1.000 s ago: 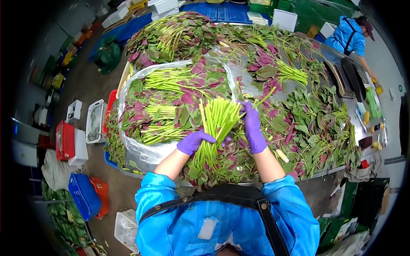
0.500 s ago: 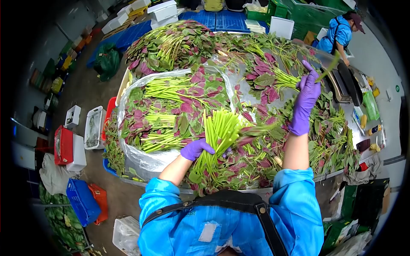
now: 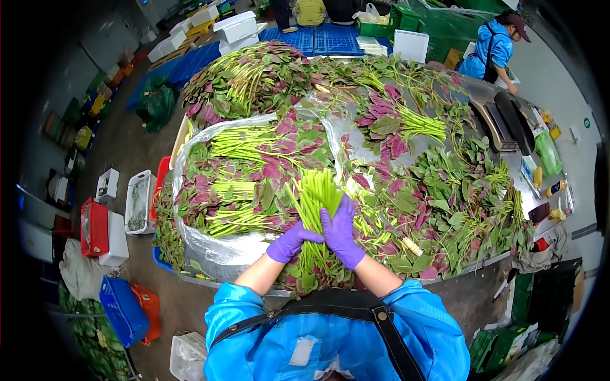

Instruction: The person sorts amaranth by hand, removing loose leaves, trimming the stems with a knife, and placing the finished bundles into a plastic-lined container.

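Green stems (image 3: 312,198), bunched with their ends toward 12 o'clock, are clasped between left hand (image 3: 293,242) and right hand (image 3: 340,232), with the plastic bag (image 3: 230,247) at 10 o'clock; evening-up seems under way, so a steady 2-handed grip is probably called for next.

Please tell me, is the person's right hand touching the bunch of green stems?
Touching. The head view shows the gloved right hand against the side of the bunch of green stems, its thumb over them, without visible gap.
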Tool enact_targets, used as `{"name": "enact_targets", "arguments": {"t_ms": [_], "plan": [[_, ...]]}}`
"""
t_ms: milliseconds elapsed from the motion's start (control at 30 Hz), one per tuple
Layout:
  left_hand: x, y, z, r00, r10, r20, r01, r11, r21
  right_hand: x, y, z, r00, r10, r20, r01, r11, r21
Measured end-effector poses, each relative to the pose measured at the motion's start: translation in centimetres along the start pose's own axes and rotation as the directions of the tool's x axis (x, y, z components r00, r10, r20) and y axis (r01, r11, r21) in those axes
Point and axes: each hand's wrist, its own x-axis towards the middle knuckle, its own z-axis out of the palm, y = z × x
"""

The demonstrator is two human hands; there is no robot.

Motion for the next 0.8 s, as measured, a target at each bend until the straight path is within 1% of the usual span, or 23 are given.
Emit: {"name": "enact_targets", "arguments": {"t_ms": [33,67,133,167,200,233,267,333,367,400,433,467,500,533,567,600,633,667,733,767,800], "plan": [[-0.3,-0.3,-0.2,1.000,0.003,-0.019,-0.003,1.000,0.016,0.3,-0.6,-0.3,0.991,-0.116,-0.073,0.108,0.989,-0.100],[-0.7,-0.1,0.2,0.999,0.001,-0.035,0.000,0.999,0.032,0.3,-0.8,-0.4,0.991,-0.106,-0.083,0.097,0.990,-0.099],[-2.1,1.9,2.8,0.990,0.029,-0.136,-0.014,0.994,0.110,0.4,-0.8,-1.0,0.968,-0.156,0.196,0.209,0.935,-0.286],[-2.6,2.8,3.9,0.984,0.014,-0.179,0.005,0.995,0.104,1.8,-3.8,-4.4,0.863,-0.049,0.503,0.175,0.963,-0.207],[-3.3,3.7,4.8,0.974,-0.005,-0.227,0.027,0.995,0.094,2.8,-3.2,-5.2,0.864,-0.033,0.502,0.159,0.965,-0.210],[-4.2,4.8,5.3,0.965,-0.022,-0.260,0.068,0.983,0.170,3.6,-2.5,-6.0,0.718,-0.140,0.682,0.054,0.988,0.146],[-5.1,6.2,5.8,0.954,-0.035,-0.297,0.110,0.964,0.242,4.1,-1.6,-6.9,0.552,-0.314,0.773,-0.133,0.882,0.453],[-7.3,9.5,7.1,0.940,0.005,-0.340,0.115,0.937,0.331,4.3,0.4,-12.5,0.586,-0.277,0.762,-0.132,0.895,0.427],[-7.9,10.6,7.1,0.952,0.012,-0.306,0.116,0.911,0.395,3.9,3.5,-13.8,0.670,-0.196,0.716,-0.044,0.953,0.301],[-8.1,11.2,7.0,0.962,0.019,-0.271,0.111,0.882,0.457,3.1,7.1,-15.3,0.764,0.129,0.632,-0.082,0.991,-0.102],[-7.4,10.8,6.5,0.969,-0.004,-0.247,0.138,0.837,0.530,2.1,9.8,-16.5,0.771,0.308,0.558,-0.012,0.882,-0.470],[-6.4,9.9,6.7,0.966,0.014,-0.259,0.170,0.720,0.673,-0.1,14.0,-16.9,0.768,0.400,0.500,0.055,0.737,-0.674],[-4.8,8.1,6.5,0.971,0.071,-0.230,0.151,0.567,0.810,-2.5,18.5,-17.1,0.756,0.412,0.509,0.073,0.719,-0.691],[-2.9,5.5,6.1,0.975,0.114,-0.191,0.133,0.387,0.912,-4.3,21.2,-17.2,0.743,0.428,0.514,0.086,0.701,-0.708],[-0.8,2.4,5.7,0.964,0.144,-0.223,0.186,0.236,0.954,-4.8,20.6,-17.6,0.745,0.422,0.516,0.093,0.701,-0.707],[1.6,-0.7,5.5,0.951,0.182,-0.249,0.238,0.082,0.968,-4.7,18.8,-18.4,0.818,0.382,0.429,-0.042,0.784,-0.619],[4.1,-3.3,5.6,0.948,0.197,-0.251,0.244,0.063,0.968,-4.9,17.8,-18.9,0.872,0.363,0.329,-0.167,0.851,-0.498],[6.2,-5.9,5.6,0.946,0.205,-0.251,0.248,0.043,0.968,-5.3,17.9,-19.2,0.870,0.369,0.328,-0.173,0.850,-0.498],[9.8,-11.8,3.5,0.917,0.223,-0.332,0.334,0.027,0.942,-5.8,18.1,-20.1,0.925,0.328,0.190,-0.280,0.929,-0.241],[10.0,-12.2,4.0,0.899,0.260,-0.353,0.360,0.022,0.933,-6.5,17.4,-19.8,0.955,0.259,0.141,-0.222,0.946,-0.234],[10.3,-11.8,4.5,0.900,0.261,-0.348,0.354,0.027,0.935,-7.0,16.5,-19.4,0.921,0.340,0.190,-0.293,0.926,-0.237]]}}
